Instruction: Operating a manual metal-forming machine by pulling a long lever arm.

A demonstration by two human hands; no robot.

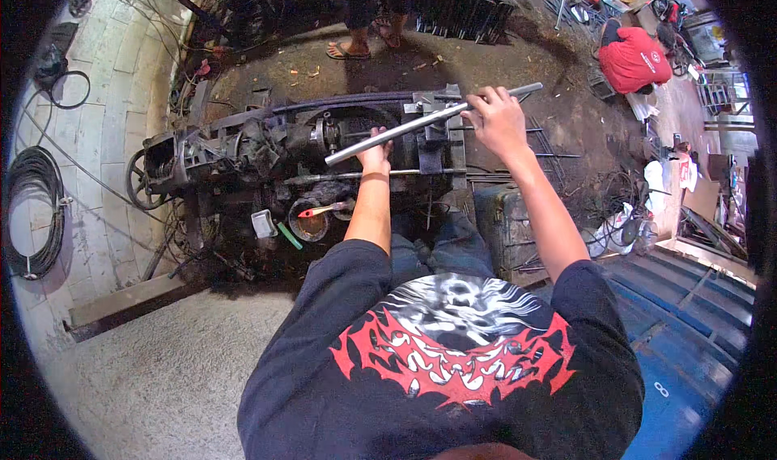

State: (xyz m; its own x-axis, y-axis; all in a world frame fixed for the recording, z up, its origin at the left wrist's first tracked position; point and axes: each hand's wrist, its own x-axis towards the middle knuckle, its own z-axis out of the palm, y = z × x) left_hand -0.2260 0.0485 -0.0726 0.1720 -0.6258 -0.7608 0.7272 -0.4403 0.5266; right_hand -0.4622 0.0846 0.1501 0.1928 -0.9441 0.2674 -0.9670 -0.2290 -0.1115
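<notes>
A long grey metal rod (421,126) slants over the machine, its near end low on the left and its far end up to the right. My right hand (498,124) grips it right of its middle, fingers bent over the top. Beneath its left part is my left hand (375,159), the rod lying across the palm and the fingers curling up behind it. Both hands are above a dark, greasy machine (259,144) with a chuck-like round part (324,134) just left of my left hand. Another thin rod (364,173) runs along the machine's near side.
A red-handled brush (316,211) rests across a round container (301,232), near a green strip (289,236) and a white tub (263,224). A handwheel (139,177) is on the left. A person in red (635,59) crouches far right; another's sandalled foot (348,50) stands beyond.
</notes>
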